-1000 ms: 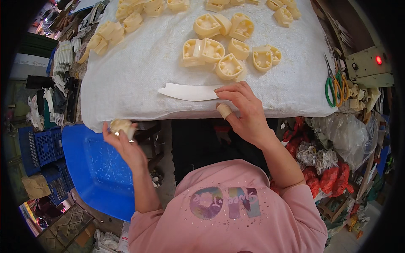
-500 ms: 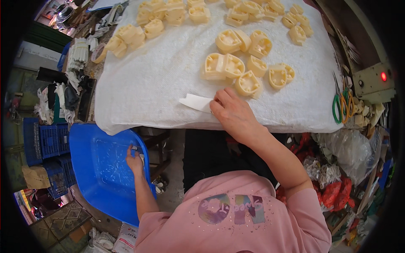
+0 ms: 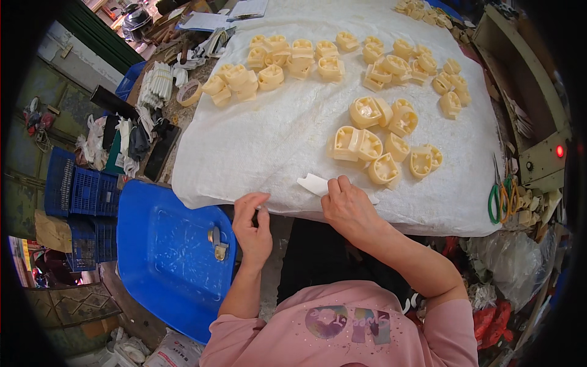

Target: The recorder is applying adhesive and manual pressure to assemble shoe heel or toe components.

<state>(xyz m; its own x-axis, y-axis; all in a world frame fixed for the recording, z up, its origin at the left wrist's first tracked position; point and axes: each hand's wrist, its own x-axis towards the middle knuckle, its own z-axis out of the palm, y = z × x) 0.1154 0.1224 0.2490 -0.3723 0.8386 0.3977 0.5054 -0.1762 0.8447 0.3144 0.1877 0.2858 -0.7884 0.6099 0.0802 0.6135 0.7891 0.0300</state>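
Note:
My right hand [image 3: 348, 205] is closed at the front edge of the cloth-covered table, its fingers on a flat white strip [image 3: 310, 183] with a notched end. The strip sticks out on both sides of the hand. My left hand [image 3: 254, 229] is raised by the table edge above the right side of a blue tub [image 3: 137, 244]. Its fingers are curved and apart from the thumb, with nothing clear between them. Inside the tub, against its right wall, lie small metal-looking pieces [image 3: 218, 246]. Cream plastic housings [image 3: 384, 169] sit in a cluster beyond my right hand.
More cream housings [image 3: 301, 58] stand in groups farther back on the white cloth [image 3: 244, 153]. Scissors with green and orange handles [image 3: 495, 202] are at the right edge, near a box with a red light [image 3: 559, 150]. Blue crates [image 3: 92, 192] stand left of the tub.
My left hand has risen out of the blue tub toward the table edge; metal-looking pieces now show in the tub. My right hand stays on the white strip. The view has shifted.

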